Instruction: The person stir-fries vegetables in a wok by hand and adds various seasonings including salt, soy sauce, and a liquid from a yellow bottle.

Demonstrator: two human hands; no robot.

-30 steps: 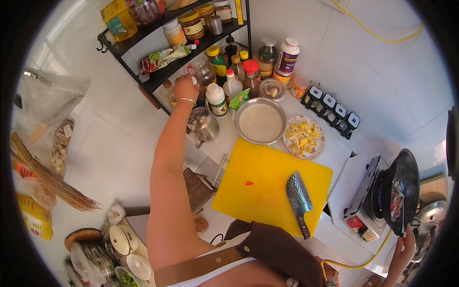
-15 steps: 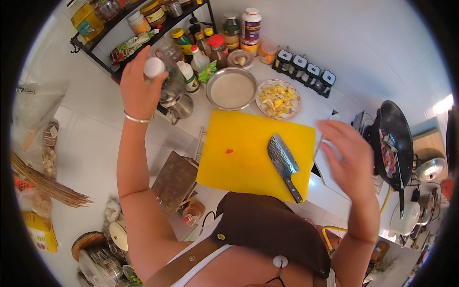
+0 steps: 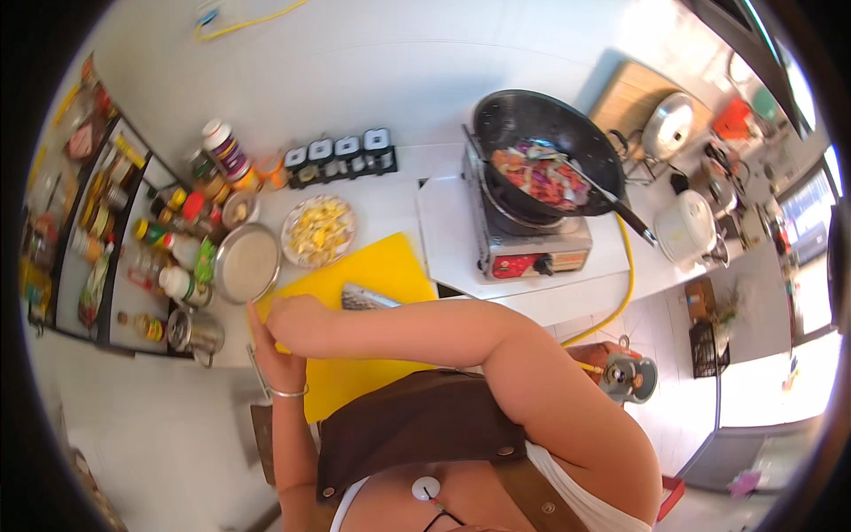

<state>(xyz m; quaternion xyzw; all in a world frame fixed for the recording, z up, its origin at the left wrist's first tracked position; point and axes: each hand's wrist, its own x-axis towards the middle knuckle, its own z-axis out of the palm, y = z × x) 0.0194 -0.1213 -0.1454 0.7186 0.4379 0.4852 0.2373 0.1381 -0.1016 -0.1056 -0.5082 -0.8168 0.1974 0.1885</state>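
Head view: both hands are brought together over the left edge of the board [image 3: 386, 266], which is laid along the front edge of the counter [image 3: 390, 208]. The right hand [image 3: 297, 321] is folded in against the left hand [image 3: 277, 362]. Fingers are mostly hidden, so it can't be told whether they're open, closed or gripping something. The cleaver [image 3: 363, 298] is left on the board toward its right edge, handle covered by the right forearm. The bowl [image 3: 249, 263] is set just off the board's far left corner, the egg plate [image 3: 319, 231] just past the far edge. Toward the counter's back edge the wok [image 3: 558, 130] is propped on the stove [image 3: 567, 244], food [image 3: 542, 182] and spatula [image 3: 636, 222] in it.

Looks like a two-handed step is being done, imo. For the next move, the forearm needs to be kept clear of that blade.
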